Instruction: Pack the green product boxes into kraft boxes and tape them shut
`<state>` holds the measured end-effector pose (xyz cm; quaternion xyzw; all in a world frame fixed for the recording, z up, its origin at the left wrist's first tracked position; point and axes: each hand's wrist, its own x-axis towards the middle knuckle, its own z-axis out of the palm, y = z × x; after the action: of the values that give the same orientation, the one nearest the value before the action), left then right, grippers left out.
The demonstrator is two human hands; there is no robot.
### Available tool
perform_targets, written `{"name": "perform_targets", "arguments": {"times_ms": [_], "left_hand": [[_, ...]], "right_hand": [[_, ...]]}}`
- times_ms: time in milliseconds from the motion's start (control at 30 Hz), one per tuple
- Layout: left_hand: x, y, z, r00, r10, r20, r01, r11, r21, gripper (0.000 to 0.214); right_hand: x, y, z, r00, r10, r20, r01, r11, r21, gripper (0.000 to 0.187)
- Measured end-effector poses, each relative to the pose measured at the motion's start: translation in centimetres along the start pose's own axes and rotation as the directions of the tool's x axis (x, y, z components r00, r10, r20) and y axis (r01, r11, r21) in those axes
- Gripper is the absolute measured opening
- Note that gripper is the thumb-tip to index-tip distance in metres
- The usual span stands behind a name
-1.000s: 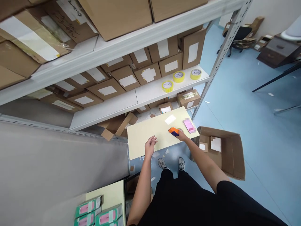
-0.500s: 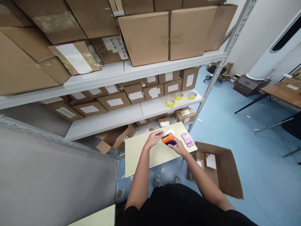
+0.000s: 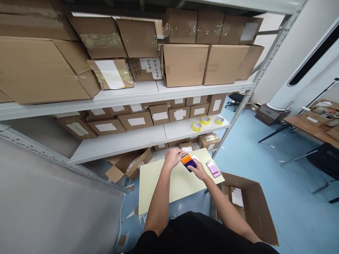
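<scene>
A small orange and dark blue box [image 3: 188,163] is tilted above the pale yellow table [image 3: 153,183]. My right hand [image 3: 199,170] is closed round its lower, dark blue end, with the thumb on the face towards me. At the orange upper end, my left hand [image 3: 173,158] has its fingers bent and pressed together against the edge. Whatever those fingertips pinch is hidden. A white paper [image 3: 194,157] lies on the table behind the box, partly covered. To the right of my right hand lies a phone with a pink screen [image 3: 213,169].
Metal shelving [image 3: 127,95] full of cardboard boxes rises behind the table. Three yellow tape rolls [image 3: 205,120] lie on its middle shelf. An open carton [image 3: 255,204] stands on the floor at the right, another [image 3: 129,165] at the left. A wooden desk [image 3: 304,123] is farther right.
The box has turned in my right hand and now tilts with its orange end up and to the left. My left fingers have curled in from a looser, straighter pose. The view has tipped upward.
</scene>
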<state>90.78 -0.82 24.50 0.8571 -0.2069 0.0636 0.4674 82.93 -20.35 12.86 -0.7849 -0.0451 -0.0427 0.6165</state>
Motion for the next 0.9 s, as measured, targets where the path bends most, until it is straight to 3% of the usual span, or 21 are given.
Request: {"name": "perform_targets", "arguments": {"times_ms": [100, 233, 300, 400, 533, 700, 900], "left_hand": [[0.5, 0.7, -2.4, 0.997, 0.038, -0.065, -0.025, 0.982, 0.186, 0.023], [1.1, 0.6, -5.0, 0.995, 0.050, 0.089, -0.076, 0.943, 0.325, 0.025], [0.8, 0.3, -5.3, 0.991, 0.121, 0.055, -0.132, 0.936, 0.327, 0.026], [-0.4, -0.1, -5.2, 0.973, 0.200, -0.112, -0.163, 0.948, 0.273, 0.045], [-2.1, -0.6, -6.2, 0.931, 0.149, -0.333, -0.122, 0.987, 0.100, 0.070], [-3.2, -2.8, -8.1, 0.917, 0.091, -0.388, -0.095, 0.995, 0.010, 0.063], [-4.3, -6.2, -7.5, 0.935, -0.042, -0.353, 0.025, 0.998, -0.052, 0.049]], "right_hand": [[0.4, 0.4, 0.6, 1.000, 0.025, 0.002, -0.025, 0.999, 0.037, 0.039], [0.2, 0.9, 1.5, 0.998, 0.054, -0.008, -0.054, 0.996, 0.064, 0.040], [0.4, 0.9, 2.2, 0.999, 0.036, -0.035, -0.035, 0.999, 0.028, 0.037], [1.1, 0.9, 3.0, 0.998, 0.015, -0.064, -0.019, 0.997, -0.070, 0.031], [1.8, 1.1, 3.5, 0.993, 0.055, -0.102, -0.073, 0.982, -0.177, 0.031], [2.3, 0.3, 4.4, 0.985, 0.014, -0.170, -0.045, 0.983, -0.177, 0.036], [4.0, -0.9, 4.9, 0.981, -0.064, -0.186, 0.036, 0.988, -0.150, 0.036]]}}
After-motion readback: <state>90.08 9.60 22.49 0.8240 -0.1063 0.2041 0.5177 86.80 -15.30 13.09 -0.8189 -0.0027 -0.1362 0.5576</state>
